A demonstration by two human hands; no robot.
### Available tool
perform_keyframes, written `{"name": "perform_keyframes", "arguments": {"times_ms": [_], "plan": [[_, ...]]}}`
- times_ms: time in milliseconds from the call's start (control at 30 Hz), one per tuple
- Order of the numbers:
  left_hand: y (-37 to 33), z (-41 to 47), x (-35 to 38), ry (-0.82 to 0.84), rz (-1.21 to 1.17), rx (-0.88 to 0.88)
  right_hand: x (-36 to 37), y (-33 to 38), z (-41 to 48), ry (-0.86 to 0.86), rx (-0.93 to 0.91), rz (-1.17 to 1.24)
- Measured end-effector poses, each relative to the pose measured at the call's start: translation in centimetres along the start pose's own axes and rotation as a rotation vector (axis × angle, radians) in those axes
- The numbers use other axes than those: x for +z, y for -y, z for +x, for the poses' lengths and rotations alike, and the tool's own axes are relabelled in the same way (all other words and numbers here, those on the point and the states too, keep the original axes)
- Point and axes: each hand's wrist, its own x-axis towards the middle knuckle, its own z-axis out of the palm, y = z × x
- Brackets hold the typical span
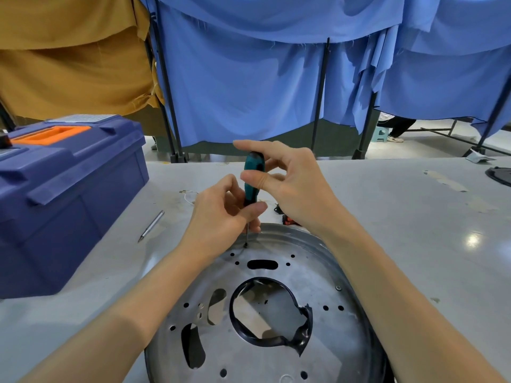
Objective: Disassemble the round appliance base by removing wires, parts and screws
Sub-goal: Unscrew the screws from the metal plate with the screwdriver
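Note:
The round metal appliance base [326, 341] lies flat on the table in front of me, with a large ragged centre hole and several small holes. A screwdriver [253, 175] with a teal and black handle stands upright, its tip on a screw [245, 245] near the base's far rim. My left hand [221, 214] pinches the lower handle and shaft. My right hand [287, 183] holds the upper handle between thumb and fingers, index finger stretched over the top. Another screw [338, 288] sits on the base's right side.
A blue toolbox [63, 194] with an orange handle stands at the left. A loose metal bit [151, 225] lies beside it. Thin wires [189, 194] and small black and red parts [286, 220] lie beyond the base. A dark round object [502, 175] sits at the far right edge.

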Motion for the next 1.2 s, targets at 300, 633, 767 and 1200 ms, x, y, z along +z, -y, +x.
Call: {"name": "perform_keyframes", "arguments": {"times_ms": [300,633,767,1200], "plan": [[-0.11,-0.11,0.04,0.051,-0.026,-0.007,-0.07,0.01,-0.04,0.039,0.017,0.069],[-0.05,-0.26,-0.11,0.054,-0.095,-0.029,-0.35,0.18,-0.07,0.01,0.01,0.021],[0.02,-0.13,0.07,0.04,-0.023,-0.016,-0.01,0.24,-0.11,0.032,0.012,0.077],[-0.14,-0.25,0.02,0.052,-0.034,-0.016,-0.09,0.15,-0.05,0.039,0.0,0.068]]}}
